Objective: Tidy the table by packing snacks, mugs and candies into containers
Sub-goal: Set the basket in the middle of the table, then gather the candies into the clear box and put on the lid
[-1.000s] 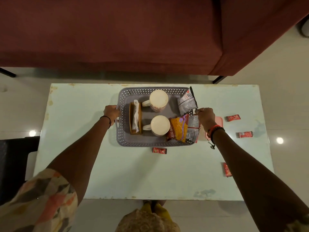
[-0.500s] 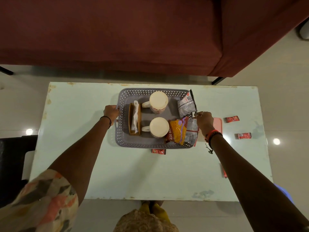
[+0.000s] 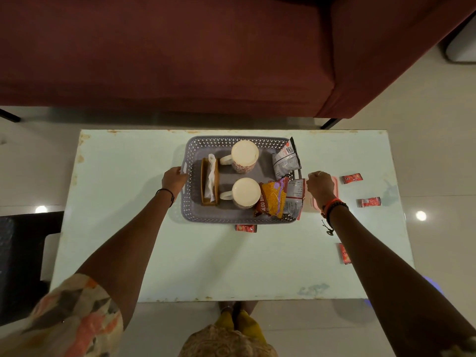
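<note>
A grey perforated basket [image 3: 231, 218] stands mid-table. In it are two cream mugs [image 3: 244, 155] [image 3: 246, 192], a brown napkin holder [image 3: 209, 185], a grey snack packet [image 3: 286, 161] and an orange snack packet [image 3: 273, 199]. My left hand [image 3: 174, 180] grips the basket's left handle. My right hand [image 3: 319, 185] hovers just right of the basket with curled fingers, and I see nothing in them. It hangs over a pink container [image 3: 335, 188] that it mostly hides. Several red candies lie loose, one [image 3: 246, 228] in front of the basket and others [image 3: 352, 178] [image 3: 368, 202] [image 3: 344, 253] to the right.
The pale table [image 3: 206, 266] has worn, rusty edges. A maroon sofa [image 3: 180, 47] runs close behind its far side. A black chair [image 3: 18, 253] stands at the left. Tiled floor shows on the right.
My right hand has drawn slightly right, off the basket's right rim, leaving a small gap. The left hand and the basket have hardly moved.
</note>
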`<state>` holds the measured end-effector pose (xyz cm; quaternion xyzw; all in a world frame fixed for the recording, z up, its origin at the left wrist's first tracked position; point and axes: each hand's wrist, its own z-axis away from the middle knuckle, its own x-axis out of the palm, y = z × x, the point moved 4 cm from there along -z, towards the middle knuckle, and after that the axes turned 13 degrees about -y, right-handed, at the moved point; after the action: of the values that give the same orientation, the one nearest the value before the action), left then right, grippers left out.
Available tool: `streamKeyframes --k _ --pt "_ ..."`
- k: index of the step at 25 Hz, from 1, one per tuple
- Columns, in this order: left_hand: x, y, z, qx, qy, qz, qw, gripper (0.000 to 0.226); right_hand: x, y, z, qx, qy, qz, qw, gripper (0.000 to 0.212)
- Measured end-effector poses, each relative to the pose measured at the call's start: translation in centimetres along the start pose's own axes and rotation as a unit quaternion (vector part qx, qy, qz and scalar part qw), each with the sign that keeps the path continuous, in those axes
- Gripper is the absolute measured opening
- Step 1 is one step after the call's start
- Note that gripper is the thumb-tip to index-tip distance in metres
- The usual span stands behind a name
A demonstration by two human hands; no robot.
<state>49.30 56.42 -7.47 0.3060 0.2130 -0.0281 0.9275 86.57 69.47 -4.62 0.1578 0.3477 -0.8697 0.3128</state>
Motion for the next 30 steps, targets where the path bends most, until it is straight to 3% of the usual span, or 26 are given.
streamKeyframes --k 4,10,14,18,21,25,30 --pt "0.8 -2.5 3.6 -0.038 0.072 0.081 0.993 0.042 -0.8 1.4 2.8 0.015 0.042 0.019 0.999 0.027" --pt "5.4 -5.6 11.1 0.013 0.180 0.092 0.979 0.029 -0.4 4.1 7.0 0.014 0.085 -0.036 0.996 0.025" --pt "9.7 -7.9 16.0 -0.038 0.220 0.132 0.966 0.030 -0.1 7.0 8.9 0.024 0.078 -0.067 0.994 0.026" --pt "15.7 -8.0 19.0 -0.067 0.170 0.167 0.969 0.026 -1.2 10.2 9.2 0.033 0.075 -0.092 0.992 0.018" --pt "21.4 -5.6 20.9 0.021 0.089 0.108 0.990 0.022 -2.5 11.9 9.1 0.026 0.074 -0.098 0.992 0.015" --pt "27.4 -0.9 21.6 0.103 -0.016 0.075 0.992 0.019 -4.8 13.5 8.3 0.017 0.070 -0.087 0.994 0.014" --pt "31.2 6.2 19.9 0.212 -0.063 -0.031 0.975 0.024 -7.9 14.0 5.9 -0.013 0.035 -0.071 0.997 0.007"
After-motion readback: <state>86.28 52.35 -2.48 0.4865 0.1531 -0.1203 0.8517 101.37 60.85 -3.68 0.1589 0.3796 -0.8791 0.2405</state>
